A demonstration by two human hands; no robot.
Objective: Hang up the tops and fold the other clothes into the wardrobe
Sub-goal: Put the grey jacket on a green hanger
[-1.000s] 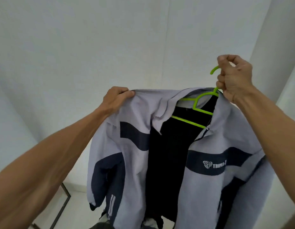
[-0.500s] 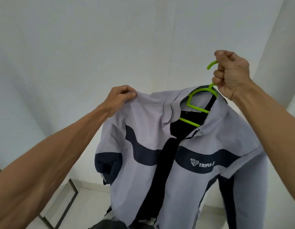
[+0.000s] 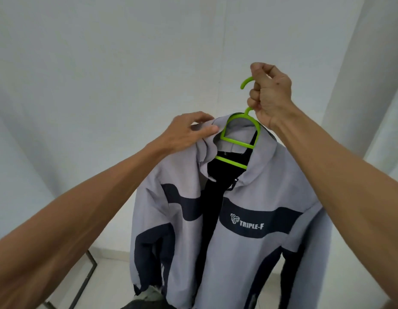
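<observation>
Jacket (image 3: 249, 219) hangs in mid-air in front of the person, draped on a green hanger (image 3: 238, 142), front facing the camera and its length running straight down. The right hand (image 3: 271, 97) is clenched round the hanger's neck, right above the jacket. The hook (image 3: 244, 81) curls up and to the left, clear of the fist. The left hand (image 3: 186, 132) pinches the collar just beside the hanger. No rail or wardrobe is in view, so the right hand will probably carry the hook to it
</observation>
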